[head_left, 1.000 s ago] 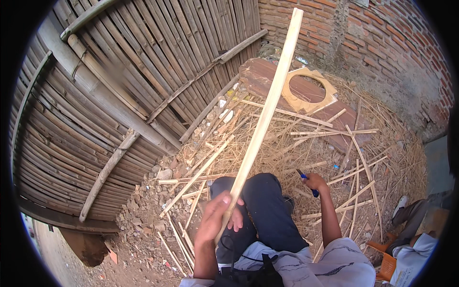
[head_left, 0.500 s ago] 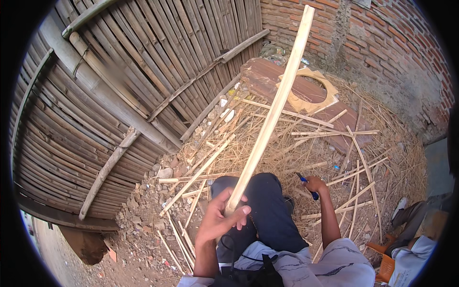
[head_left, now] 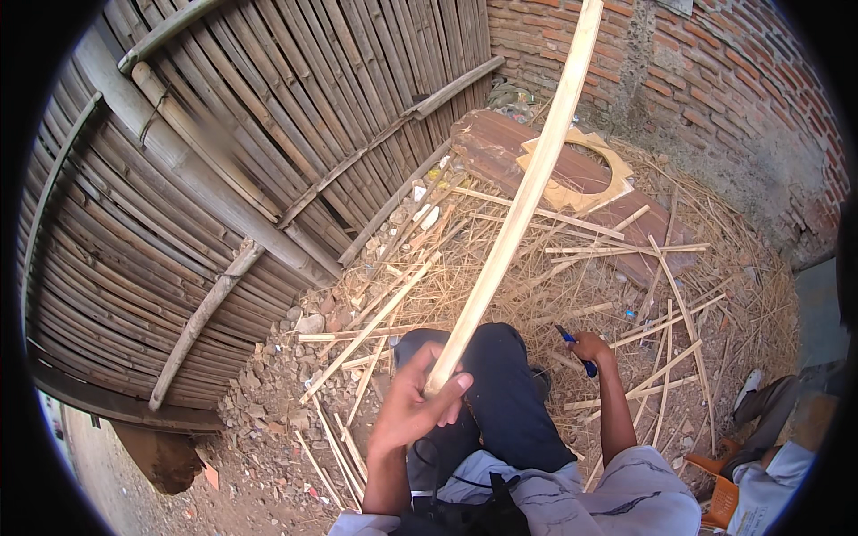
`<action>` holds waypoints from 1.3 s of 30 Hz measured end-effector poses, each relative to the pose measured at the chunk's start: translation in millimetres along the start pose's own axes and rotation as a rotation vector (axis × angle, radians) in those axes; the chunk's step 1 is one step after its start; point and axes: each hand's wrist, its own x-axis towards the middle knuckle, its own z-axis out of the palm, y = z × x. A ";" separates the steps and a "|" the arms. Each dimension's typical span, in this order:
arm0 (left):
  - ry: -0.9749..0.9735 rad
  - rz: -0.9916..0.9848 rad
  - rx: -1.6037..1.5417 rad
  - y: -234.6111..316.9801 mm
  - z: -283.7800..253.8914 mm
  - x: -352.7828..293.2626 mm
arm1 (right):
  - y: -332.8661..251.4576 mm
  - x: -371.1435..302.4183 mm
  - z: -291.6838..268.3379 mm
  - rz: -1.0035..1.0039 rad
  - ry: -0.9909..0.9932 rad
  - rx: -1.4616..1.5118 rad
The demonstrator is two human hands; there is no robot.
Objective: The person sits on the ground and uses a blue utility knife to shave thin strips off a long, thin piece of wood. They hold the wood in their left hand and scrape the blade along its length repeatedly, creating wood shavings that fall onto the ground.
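A long pale bamboo strip (head_left: 518, 214) slants up from my left hand (head_left: 409, 400) and away to the right, its far end reaching the top rim of the view. My left thumb and fingers are closed on it close to its near end, over my dark-trousered left knee. My right hand (head_left: 590, 346), off to the right of my knees, is wrapped round the blue handle of a knife (head_left: 589, 367). The dark blade points up and left, apart from the strip.
Several loose strips (head_left: 686, 304) lie across straw and shavings on the ground. Beyond them are a brown board (head_left: 487, 143) and a pale ring-shaped wooden piece (head_left: 559, 194). A bamboo wall (head_left: 357, 98) stands left, a brick wall (head_left: 733, 98) right. Another person's leg (head_left: 764, 402) shows at lower right.
The strip has shifted slightly, its upper part leaning further right and its far end now at the top rim. My right hand with the knife has barely moved.
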 end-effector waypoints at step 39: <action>-0.035 -0.063 -0.097 -36.1 -25.8 6.7 | 12.5 5.2 10.9 0.001 -0.001 -0.020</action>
